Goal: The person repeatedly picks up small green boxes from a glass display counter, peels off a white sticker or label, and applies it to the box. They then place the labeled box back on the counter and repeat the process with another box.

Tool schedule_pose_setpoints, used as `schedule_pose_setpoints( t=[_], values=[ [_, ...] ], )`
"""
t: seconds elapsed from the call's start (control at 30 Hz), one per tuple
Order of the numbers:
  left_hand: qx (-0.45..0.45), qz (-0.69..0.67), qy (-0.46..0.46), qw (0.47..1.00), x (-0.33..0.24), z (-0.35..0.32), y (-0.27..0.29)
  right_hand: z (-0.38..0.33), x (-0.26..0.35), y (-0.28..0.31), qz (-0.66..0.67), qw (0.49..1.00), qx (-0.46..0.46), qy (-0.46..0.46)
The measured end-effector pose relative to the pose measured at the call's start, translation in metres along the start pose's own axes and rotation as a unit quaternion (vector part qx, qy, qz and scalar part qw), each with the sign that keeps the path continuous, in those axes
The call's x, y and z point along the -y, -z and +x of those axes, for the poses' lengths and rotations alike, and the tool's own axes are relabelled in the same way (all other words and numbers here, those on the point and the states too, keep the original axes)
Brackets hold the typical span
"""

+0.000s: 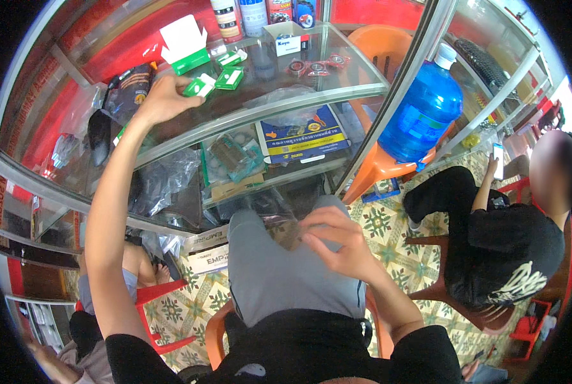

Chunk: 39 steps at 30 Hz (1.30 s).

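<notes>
My left hand (pixel 161 100) reaches over the glass display counter (pixel 247 105), its fingers closed on a small green and white box (pixel 198 87). Right beside that box lies another small green box (pixel 229 78), and a third one (pixel 231 57) sits just behind it. A larger green carton (pixel 189 59) stands with its white flap up. Above my lap, my right hand (pixel 338 242) has thumb and forefinger pinched on a thin, see-through brownish piece (pixel 283 234), perhaps plastic film; its exact kind is unclear.
Several cans and bottles (pixel 254 18) line the counter's back, near a white open box (pixel 282 40) and red-ringed packets (pixel 318 66). A large blue water bottle (pixel 421 112) stands on an orange chair (pixel 379 168). At right a seated person (pixel 510 237) holds a phone; another sits at left.
</notes>
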<state>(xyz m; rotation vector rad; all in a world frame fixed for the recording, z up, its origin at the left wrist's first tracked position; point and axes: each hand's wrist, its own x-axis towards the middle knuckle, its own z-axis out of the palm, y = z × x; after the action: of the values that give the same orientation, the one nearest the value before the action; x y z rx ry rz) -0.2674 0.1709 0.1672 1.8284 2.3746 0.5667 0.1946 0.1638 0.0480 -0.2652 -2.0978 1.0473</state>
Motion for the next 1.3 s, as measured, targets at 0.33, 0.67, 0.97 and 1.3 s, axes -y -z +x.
schedule_pose_setpoints(
  t=[0.33, 0.67, 0.97, 1.3],
  values=[
    [-0.147, -0.293, 0.002, 0.945, -0.068, -0.101, -0.039, 0.047, -0.004, 0.033, -0.104, 0.993, -0.041, -0.030],
    [-0.007, -0.726, 0.114, 0.678, -0.135, -0.238, -0.182, 0.186, -0.064, 0.086, -0.358, 0.926, -0.119, -0.001],
    [-0.032, -0.793, 0.086, 0.602, -0.169, -0.263, -0.204, 0.298, -0.144, 0.141, -0.472, 0.872, 0.091, -0.091],
    [-0.149, -0.698, -0.015, 0.700, -0.158, -0.270, -0.198, 0.313, -0.171, 0.142, -0.417, 0.896, 0.114, -0.105]
  ],
)
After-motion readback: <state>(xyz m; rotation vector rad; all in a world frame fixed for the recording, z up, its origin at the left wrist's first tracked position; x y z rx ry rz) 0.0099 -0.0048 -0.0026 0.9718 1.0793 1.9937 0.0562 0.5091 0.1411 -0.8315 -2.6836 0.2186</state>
